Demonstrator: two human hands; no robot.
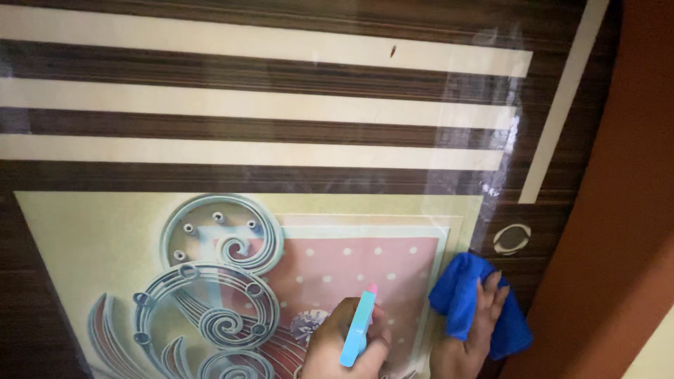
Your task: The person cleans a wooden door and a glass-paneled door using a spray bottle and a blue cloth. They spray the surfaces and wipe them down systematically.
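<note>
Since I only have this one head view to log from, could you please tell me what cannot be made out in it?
- Spray bottle: only its light blue top with a pink tip shows; the left hand and the bottom edge hide the body.
- Right hand: its palm presses into the blue cloth; the wrist is cut off below.
- Door: the lower picture panel runs out of frame.
- Clear film: glare blurs its edge.

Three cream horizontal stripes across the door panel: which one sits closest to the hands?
The lowest cream stripe, just above the decorative picture. The other two lie higher up, farther from the right hand and left hand.
</note>
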